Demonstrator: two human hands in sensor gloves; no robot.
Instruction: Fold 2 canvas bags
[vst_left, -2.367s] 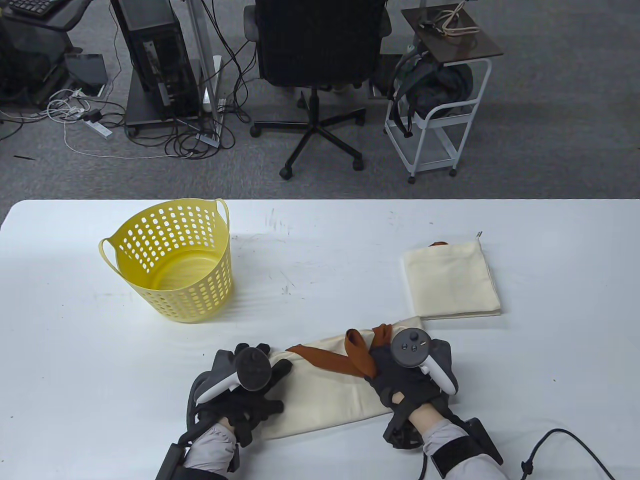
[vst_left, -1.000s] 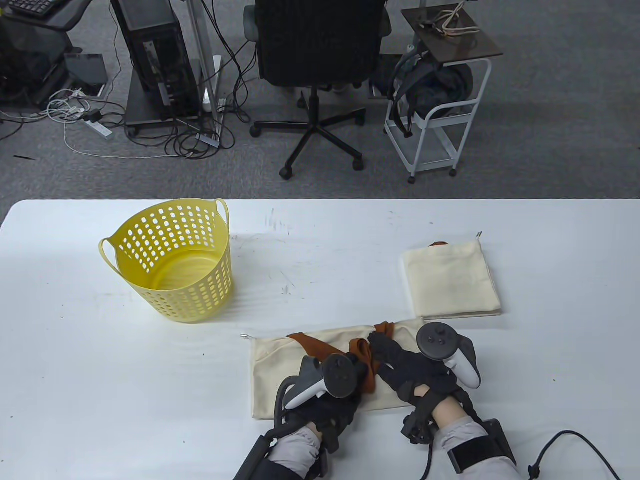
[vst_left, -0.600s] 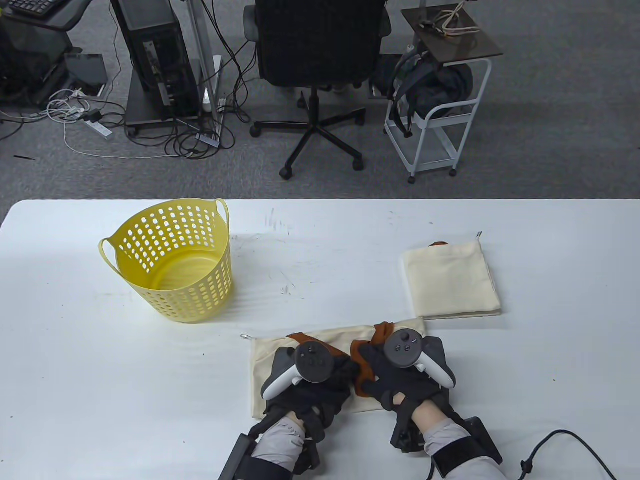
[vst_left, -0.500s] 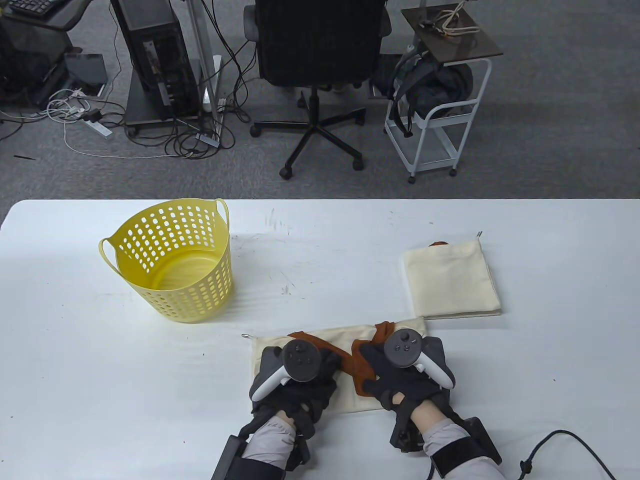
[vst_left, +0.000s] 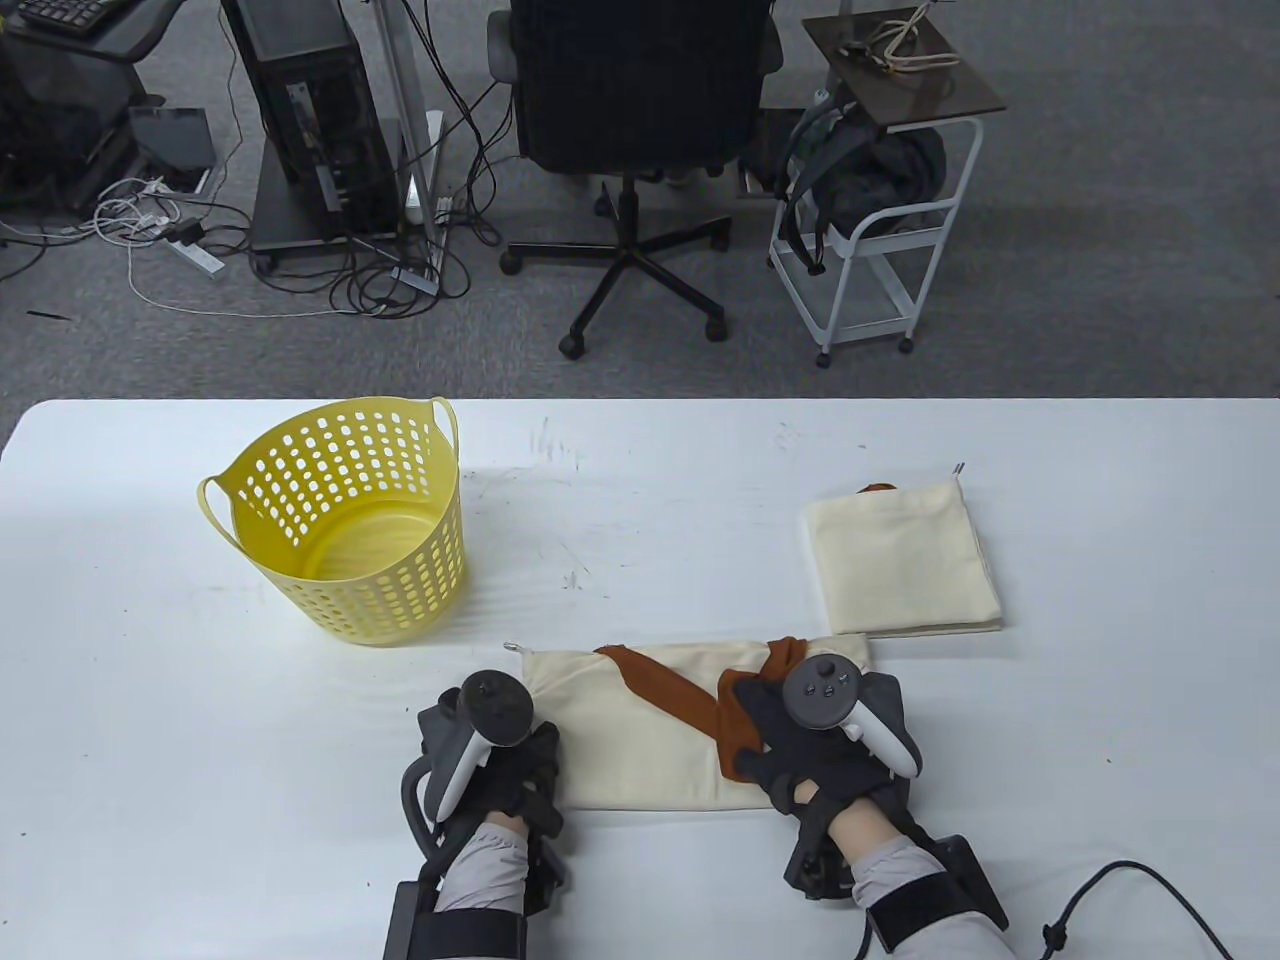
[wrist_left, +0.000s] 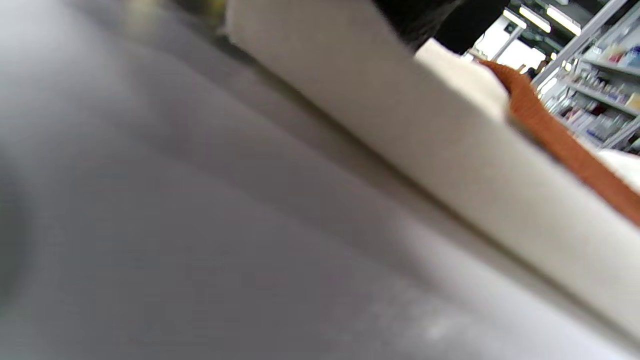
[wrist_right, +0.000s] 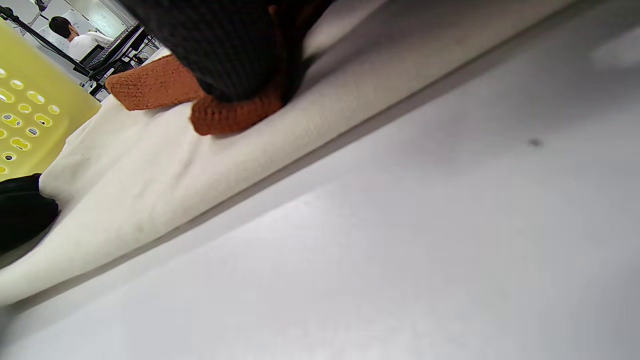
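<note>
A cream canvas bag (vst_left: 640, 740) folded into a long strip lies flat near the table's front edge, its rust-brown straps (vst_left: 670, 690) laid across it. My left hand (vst_left: 505, 755) rests on the bag's left end. My right hand (vst_left: 790, 745) presses the bunched straps down on the bag's right end, as the right wrist view shows with the fingers (wrist_right: 235, 55) on the strap (wrist_right: 235, 112). A second cream bag (vst_left: 900, 570), folded to a square, lies behind on the right. The left wrist view shows the bag's edge (wrist_left: 450, 165), blurred.
A yellow perforated basket (vst_left: 350, 530) stands at the back left of the white table (vst_left: 640, 500). A black cable (vst_left: 1120, 900) lies at the front right corner. An office chair and a white cart stand on the floor beyond.
My left hand has slid from the middle of the bag out to its left end. The bag has shifted slightly right and lies flatter. My right hand has stayed on the straps.
</note>
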